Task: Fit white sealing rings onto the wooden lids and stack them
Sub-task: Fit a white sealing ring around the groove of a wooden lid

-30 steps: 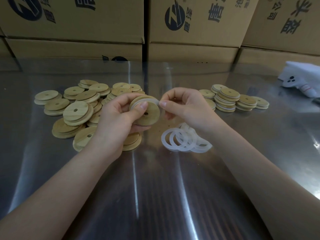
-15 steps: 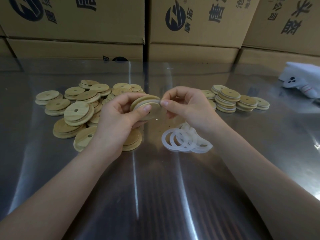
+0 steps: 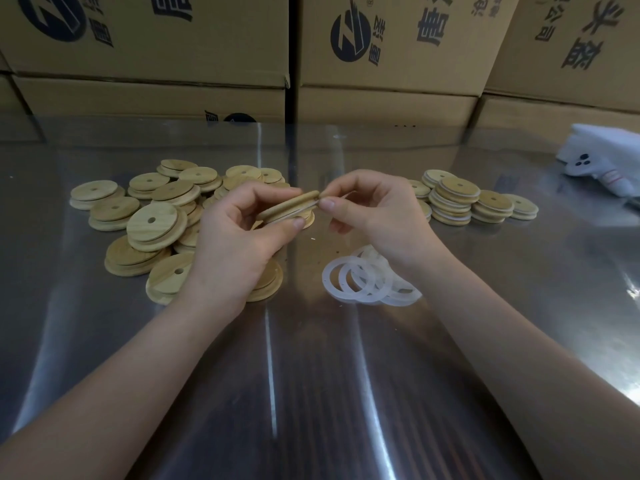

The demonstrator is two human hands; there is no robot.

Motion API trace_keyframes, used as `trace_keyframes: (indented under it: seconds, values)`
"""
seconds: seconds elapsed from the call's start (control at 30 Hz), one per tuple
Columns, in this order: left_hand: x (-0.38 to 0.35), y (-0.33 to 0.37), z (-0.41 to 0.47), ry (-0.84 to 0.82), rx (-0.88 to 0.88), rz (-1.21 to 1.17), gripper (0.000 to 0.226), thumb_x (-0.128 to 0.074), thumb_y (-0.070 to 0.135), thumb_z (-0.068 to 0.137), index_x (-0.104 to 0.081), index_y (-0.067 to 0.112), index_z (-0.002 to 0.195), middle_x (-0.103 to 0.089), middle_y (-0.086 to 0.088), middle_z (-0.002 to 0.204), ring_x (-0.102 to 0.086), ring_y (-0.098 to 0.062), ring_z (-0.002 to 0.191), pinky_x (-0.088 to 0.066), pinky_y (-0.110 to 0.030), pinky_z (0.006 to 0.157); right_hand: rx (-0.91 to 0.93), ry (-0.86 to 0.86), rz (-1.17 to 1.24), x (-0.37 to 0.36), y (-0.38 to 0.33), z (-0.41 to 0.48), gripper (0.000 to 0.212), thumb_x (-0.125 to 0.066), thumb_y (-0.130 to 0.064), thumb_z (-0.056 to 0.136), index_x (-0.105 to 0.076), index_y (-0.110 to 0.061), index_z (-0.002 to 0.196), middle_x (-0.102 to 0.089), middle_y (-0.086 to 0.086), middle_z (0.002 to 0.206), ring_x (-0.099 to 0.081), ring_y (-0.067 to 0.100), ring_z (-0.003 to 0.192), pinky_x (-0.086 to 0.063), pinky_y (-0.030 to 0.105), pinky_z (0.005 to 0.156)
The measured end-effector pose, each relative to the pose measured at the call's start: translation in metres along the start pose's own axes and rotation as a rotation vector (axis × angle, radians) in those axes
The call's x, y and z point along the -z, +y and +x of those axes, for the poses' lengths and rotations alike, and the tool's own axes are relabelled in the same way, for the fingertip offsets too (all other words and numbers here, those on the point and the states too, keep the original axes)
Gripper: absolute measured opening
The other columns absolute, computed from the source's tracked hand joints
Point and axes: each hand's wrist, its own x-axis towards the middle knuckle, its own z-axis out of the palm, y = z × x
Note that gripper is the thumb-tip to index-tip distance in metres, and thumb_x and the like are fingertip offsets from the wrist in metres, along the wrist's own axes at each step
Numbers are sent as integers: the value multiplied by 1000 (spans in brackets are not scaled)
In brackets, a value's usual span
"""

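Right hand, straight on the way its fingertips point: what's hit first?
The wooden lid held in the left hand. The right hand points left, fingertips pinching the lid's rim, so no gap. Beyond it, probably the left hand's fingers.

There are two hands, a left hand (image 3: 239, 237) and a right hand (image 3: 374, 216), one wooden lid (image 3: 291, 207) held between them, more than fifteen loose lids (image 3: 152, 223), about six small stacks (image 3: 457, 202), about four white rings (image 3: 360, 282), six big boxes (image 3: 391, 39) and one white cloth (image 3: 602, 161).
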Motion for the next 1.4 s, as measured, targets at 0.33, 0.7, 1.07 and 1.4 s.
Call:
trace_keyframes:
  seconds: [0.33, 0.7, 1.07, 1.4]
  values:
    - [1, -4, 2, -22, -91, -32, 32, -64, -13, 75, -65, 15, 89, -73, -2, 104, -68, -15, 105, -53, -23, 84, 64, 16, -129, -2, 3, -2, 18, -72, -5, 84, -69, -23, 83, -69, -2, 81, -64, 27, 67, -53, 30, 62]
    - [3, -8, 5, -35, 75, -293, 28, -59, -4, 74, -65, 20, 87, -72, -4, 97, -68, -23, 99, -53, -36, 84, 202, -1, -397, -5, -2, -3, 17, -68, -10, 87, -61, -26, 87, -64, -8, 86, -62, 22, 69, -53, 39, 65]
    - [0, -4, 3, 5, 151, -362, 22, -61, -1, 83, -60, 15, 99, -75, -1, 92, -72, -19, 95, -58, -31, 74, 117, 38, -289, -4, -5, -4, 22, -69, -11, 86, -60, -29, 78, -62, -13, 73, -62, 27, 67, -53, 36, 64]
    - [0, -6, 3, 20, 200, -349, 21, -58, -1, 90, -61, 15, 102, -75, -6, 99, -71, -26, 101, -59, -37, 74, 68, 15, -111, -3, 0, 0, 18, -70, -7, 84, -64, -24, 81, -65, -8, 73, -59, 13, 56, -50, 26, 58]
